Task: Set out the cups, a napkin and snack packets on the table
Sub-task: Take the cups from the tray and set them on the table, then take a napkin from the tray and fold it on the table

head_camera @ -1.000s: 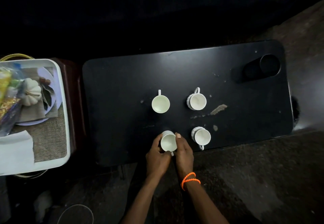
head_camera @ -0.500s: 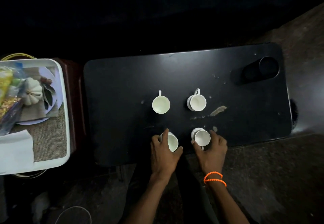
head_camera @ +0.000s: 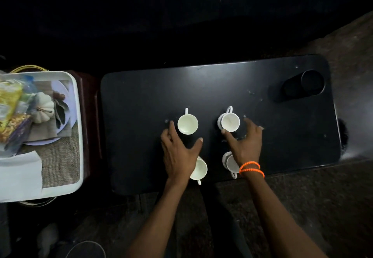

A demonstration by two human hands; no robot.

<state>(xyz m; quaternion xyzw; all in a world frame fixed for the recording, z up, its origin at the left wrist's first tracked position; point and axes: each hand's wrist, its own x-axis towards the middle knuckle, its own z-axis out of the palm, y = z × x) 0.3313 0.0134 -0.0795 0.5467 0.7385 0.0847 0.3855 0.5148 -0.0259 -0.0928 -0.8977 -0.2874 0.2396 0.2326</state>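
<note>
On the black table (head_camera: 141, 100), four white cups are seen set out in a square, w/ both bare hands reached over the near pair toward the far pair. L hand (head_camera: 178, 154) is spread open, fingers apart, thumb out to the right; it is placed just short of the far-left cup (head_camera: 188, 124), fingertips beside the cup's left wall, and no grip is shown. Near-left cup (head_camera: 199, 169) is partly covered by that hand's heel, handle pointed off the table's near edge. R hand (head_camera: 245, 144) is likewise spread open; its thumb tip is laid against the near rim of the far-right cup (head_camera: 230, 123), fingers fanned past the cup's right side, nothing clasped. Near-right cup (head_camera: 230, 162) is half hidden under the R wrist, which is ringed by an orange bead bracelet (head_camera: 251, 168). Far cups' handles are turned away from the table's near edge. Left of the table, a white tray (head_camera: 77, 136) is shown holding snack pkts (head_camera: 10, 112), a white napkin (head_camera: 19, 175), a small white pumpkin (head_camera: 44, 108) and a woven mat (head_camera: 60, 162). At the table's far-right corner a round recess (head_camera: 311, 82) is visible.
</note>
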